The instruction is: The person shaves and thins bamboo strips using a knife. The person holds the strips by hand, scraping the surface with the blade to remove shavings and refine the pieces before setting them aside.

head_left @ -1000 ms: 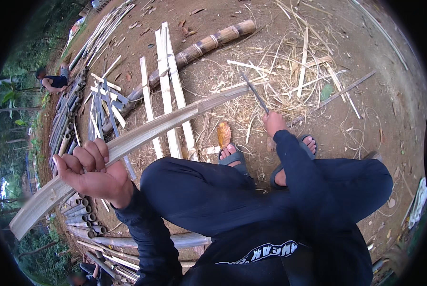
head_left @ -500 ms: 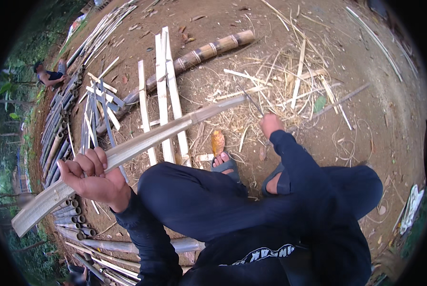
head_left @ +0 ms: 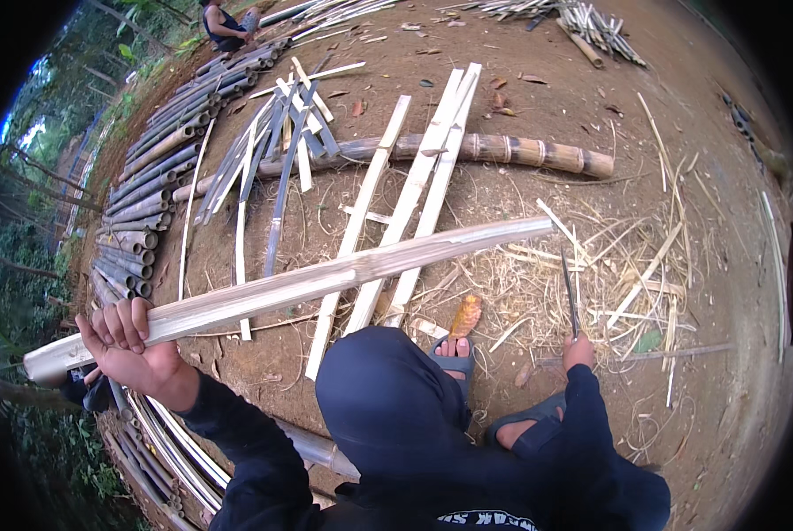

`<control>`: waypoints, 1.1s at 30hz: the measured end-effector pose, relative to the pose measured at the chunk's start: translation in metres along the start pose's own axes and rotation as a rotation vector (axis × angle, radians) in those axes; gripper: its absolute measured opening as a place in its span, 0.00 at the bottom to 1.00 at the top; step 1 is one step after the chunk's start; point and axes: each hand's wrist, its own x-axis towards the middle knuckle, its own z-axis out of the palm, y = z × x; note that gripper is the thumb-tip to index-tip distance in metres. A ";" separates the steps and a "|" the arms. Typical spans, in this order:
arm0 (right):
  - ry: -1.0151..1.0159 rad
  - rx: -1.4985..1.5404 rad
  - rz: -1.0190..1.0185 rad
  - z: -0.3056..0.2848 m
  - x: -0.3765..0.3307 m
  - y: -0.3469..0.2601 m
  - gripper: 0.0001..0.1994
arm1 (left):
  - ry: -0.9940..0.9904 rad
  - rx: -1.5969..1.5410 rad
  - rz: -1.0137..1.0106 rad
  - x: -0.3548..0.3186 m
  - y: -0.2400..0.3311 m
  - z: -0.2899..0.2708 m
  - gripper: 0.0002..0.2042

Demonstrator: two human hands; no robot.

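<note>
My left hand (head_left: 135, 354) is wrapped around a long split bamboo slat (head_left: 352, 267) near its wide left end. The slat slants up to the right across the picture, its pale inner face showing, and narrows toward the far end. In my right hand (head_left: 578, 352), low beside my right foot, is the handle of a knife (head_left: 570, 292). Its thin dark blade points away from me, with the tip close to the slat's far end; whether they touch I cannot tell. Thin bamboo shavings (head_left: 538, 283) lie tangled on the ground around the blade.
Pale bamboo slats (head_left: 432, 150) lean across a thick bamboo pole (head_left: 538, 154) ahead of me. A pile of dark bamboo poles (head_left: 162, 177) runs along the left, beside crossed strips (head_left: 272, 146). Another person (head_left: 226, 26) sits far left. My sandalled feet (head_left: 454, 354) rest on the dirt.
The view has turned left, so the scene sits further right. My right hand has drawn the knife back, and its blade now stands more upright, off the slat's end. The left hand keeps its hold.
</note>
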 end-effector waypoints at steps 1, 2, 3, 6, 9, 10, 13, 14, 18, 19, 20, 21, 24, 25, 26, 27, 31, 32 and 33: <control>0.020 -0.024 0.000 0.000 -0.002 0.003 0.14 | 0.123 -0.033 0.009 0.006 0.004 -0.028 0.24; 0.013 -0.032 -0.015 -0.001 -0.005 0.002 0.14 | 0.241 -0.058 0.021 0.011 0.008 -0.055 0.24; 0.014 -0.041 -0.026 -0.004 -0.006 0.000 0.14 | 0.357 -0.092 0.030 0.015 0.007 -0.083 0.25; 0.047 -0.058 -0.037 -0.005 -0.004 0.011 0.14 | 0.782 -0.094 0.189 0.013 -0.030 -0.170 0.28; 0.053 -0.053 -0.037 0.003 0.000 0.018 0.14 | 1.022 -0.329 0.188 0.017 -0.080 -0.266 0.20; 0.045 -0.053 -0.032 0.008 0.000 0.022 0.14 | 1.142 -0.389 0.184 0.021 -0.101 -0.293 0.17; 0.042 -0.045 -0.005 0.015 0.001 0.018 0.14 | 1.224 -0.282 -0.021 0.045 -0.181 -0.323 0.14; 0.051 -0.051 -0.018 0.011 0.004 0.020 0.14 | 1.219 -0.254 -0.139 0.049 -0.216 -0.320 0.18; -0.010 -0.040 -0.020 0.012 0.001 0.012 0.14 | 0.917 -0.251 -0.401 0.083 -0.312 -0.313 0.38; -0.026 -0.043 -0.001 0.008 0.004 0.013 0.14 | 0.828 -0.302 -0.476 0.085 -0.333 -0.307 0.37; -0.030 -0.028 -0.003 0.005 0.006 0.013 0.14 | 0.867 -0.224 -0.456 0.084 -0.348 -0.302 0.34; -0.031 -0.018 0.001 0.002 0.006 0.013 0.13 | 0.907 -0.149 -0.443 0.079 -0.367 -0.293 0.30; -0.081 0.076 -0.015 0.003 0.003 0.016 0.12 | 0.857 0.048 -0.499 0.081 -0.379 -0.282 0.27; -0.115 0.112 -0.030 0.000 0.003 0.011 0.13 | 0.885 0.122 -0.557 0.080 -0.373 -0.280 0.27; -0.121 0.118 -0.004 -0.001 0.002 0.004 0.13 | 0.805 0.297 -0.654 0.074 -0.366 -0.277 0.28; -0.131 0.118 0.023 -0.006 -0.003 -0.005 0.14 | 0.728 0.473 -0.754 0.059 -0.361 -0.269 0.28; 0.008 0.065 0.079 -0.037 0.026 0.036 0.15 | 0.294 0.666 -1.166 -0.026 -0.387 -0.113 0.32; -0.031 0.017 0.104 -0.045 0.028 0.022 0.15 | 0.164 0.744 -1.212 -0.039 -0.366 -0.073 0.33; -0.089 -0.041 0.126 -0.060 0.018 0.000 0.16 | 0.108 0.840 -1.215 -0.056 -0.336 -0.034 0.32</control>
